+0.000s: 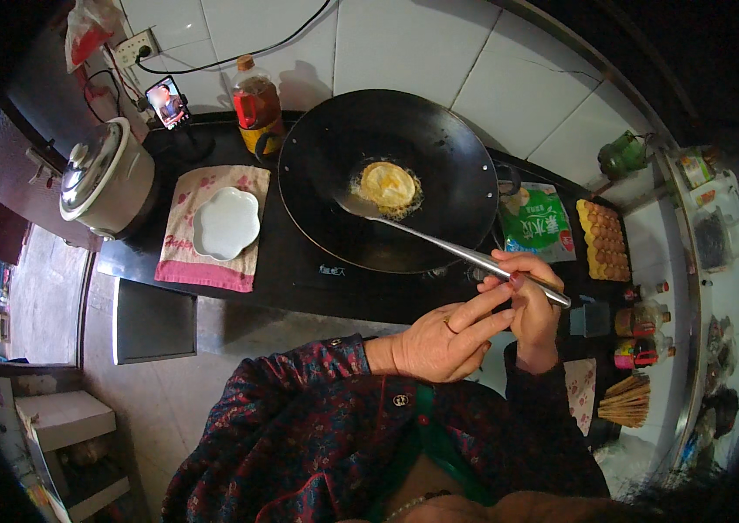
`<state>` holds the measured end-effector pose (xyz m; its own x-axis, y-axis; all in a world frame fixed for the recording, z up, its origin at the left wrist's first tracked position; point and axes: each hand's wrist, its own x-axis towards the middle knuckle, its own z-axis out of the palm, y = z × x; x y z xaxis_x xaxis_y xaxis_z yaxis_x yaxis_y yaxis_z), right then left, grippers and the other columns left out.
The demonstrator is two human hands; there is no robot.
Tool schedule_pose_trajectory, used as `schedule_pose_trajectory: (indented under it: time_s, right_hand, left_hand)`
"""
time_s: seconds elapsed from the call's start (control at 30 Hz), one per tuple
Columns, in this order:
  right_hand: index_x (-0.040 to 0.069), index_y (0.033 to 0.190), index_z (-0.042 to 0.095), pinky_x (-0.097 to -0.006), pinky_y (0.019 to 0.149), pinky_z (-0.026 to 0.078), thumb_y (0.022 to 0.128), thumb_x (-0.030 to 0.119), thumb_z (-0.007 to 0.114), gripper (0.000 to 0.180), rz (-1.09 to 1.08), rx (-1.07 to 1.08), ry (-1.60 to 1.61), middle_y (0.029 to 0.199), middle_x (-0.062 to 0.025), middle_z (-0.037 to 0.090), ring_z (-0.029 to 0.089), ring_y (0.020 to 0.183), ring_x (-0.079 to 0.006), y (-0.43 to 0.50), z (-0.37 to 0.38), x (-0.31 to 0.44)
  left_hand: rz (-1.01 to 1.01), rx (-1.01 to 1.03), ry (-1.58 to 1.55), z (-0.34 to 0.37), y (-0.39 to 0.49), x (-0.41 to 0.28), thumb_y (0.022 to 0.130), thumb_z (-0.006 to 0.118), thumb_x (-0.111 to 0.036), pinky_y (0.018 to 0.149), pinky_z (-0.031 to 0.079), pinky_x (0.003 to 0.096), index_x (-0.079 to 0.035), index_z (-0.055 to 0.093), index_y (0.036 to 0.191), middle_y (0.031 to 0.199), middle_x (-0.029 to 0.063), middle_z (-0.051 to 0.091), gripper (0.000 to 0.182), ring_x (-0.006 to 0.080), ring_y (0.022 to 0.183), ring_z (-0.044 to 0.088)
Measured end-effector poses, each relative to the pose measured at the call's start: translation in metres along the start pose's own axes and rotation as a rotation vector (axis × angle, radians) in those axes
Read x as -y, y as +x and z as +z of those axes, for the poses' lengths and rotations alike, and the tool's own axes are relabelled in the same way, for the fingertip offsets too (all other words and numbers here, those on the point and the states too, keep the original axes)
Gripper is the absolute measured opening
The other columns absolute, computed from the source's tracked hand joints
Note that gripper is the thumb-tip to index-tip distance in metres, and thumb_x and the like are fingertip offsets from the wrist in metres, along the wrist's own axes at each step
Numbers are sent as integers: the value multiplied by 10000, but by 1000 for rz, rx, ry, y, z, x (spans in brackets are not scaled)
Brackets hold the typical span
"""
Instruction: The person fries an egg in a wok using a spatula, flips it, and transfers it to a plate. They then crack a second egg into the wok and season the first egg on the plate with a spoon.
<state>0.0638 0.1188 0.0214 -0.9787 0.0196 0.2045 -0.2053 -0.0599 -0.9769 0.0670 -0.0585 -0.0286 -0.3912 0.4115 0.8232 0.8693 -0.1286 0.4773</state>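
My right hand [533,307] grips the steel handle of a wok spatula [438,243]. The spatula slants down into a black wok [324,137], its blade against the near left edge of a fried egg [388,186]. Oil bubbles around the egg, which shows yellow and browned patches. My left hand [454,340], with a ring on one finger, holds nothing. Its outstretched fingers reach across to my right hand and touch it near the thumb.
Left of the wok, a white scalloped plate [226,223] lies on a towel [177,255], near a lidded pot [111,183], an oil bottle [256,98] and a propped phone [169,103]. At right are a green food package [538,222] and an egg tray [603,240].
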Motion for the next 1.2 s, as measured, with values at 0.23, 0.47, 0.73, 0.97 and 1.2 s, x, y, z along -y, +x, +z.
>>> schedule_pose_trajectory:
  time_s: [0.23,0.47,0.73,0.97,1.2]
  right_hand:
    - [-39,1049,623,-452,788,616,918,84,462,241,-28,-188,219,1181,-233,626,691,848,-296,-3,-18,-17]
    - [-10,1070,605,-468,762,608,930,163,486,253,-22,-334,278,1204,-236,612,687,838,-308,-13,-40,-18]
    - [-47,1010,641,-439,784,604,888,114,555,220,-210,-126,-93,1180,-234,605,691,858,-272,-22,-54,25]
    - [6,952,662,-347,835,521,764,-23,625,193,-288,194,-793,1086,-180,645,671,949,-279,-23,-31,81]
    - [-13,963,642,-402,822,531,737,20,670,230,-272,400,-934,1087,-205,621,655,950,-354,-5,-13,71]
  left_hand:
    - [22,-52,9,2,2,3,752,648,18,890,550,396,37,414,1396,1468,298,365,685,403,1187,576]
    - [46,-42,-8,6,5,4,759,636,27,877,551,404,37,413,1395,1470,298,362,674,398,1180,577]
    - [23,-3,-35,8,5,2,758,644,25,882,548,411,24,411,1395,1480,285,356,678,392,1173,578]
    - [26,8,-33,10,3,2,756,650,23,883,549,408,16,400,1404,1483,282,353,695,390,1186,570]
    - [9,28,-76,9,0,2,770,652,38,995,506,427,25,408,1394,1466,313,361,670,434,1265,525]
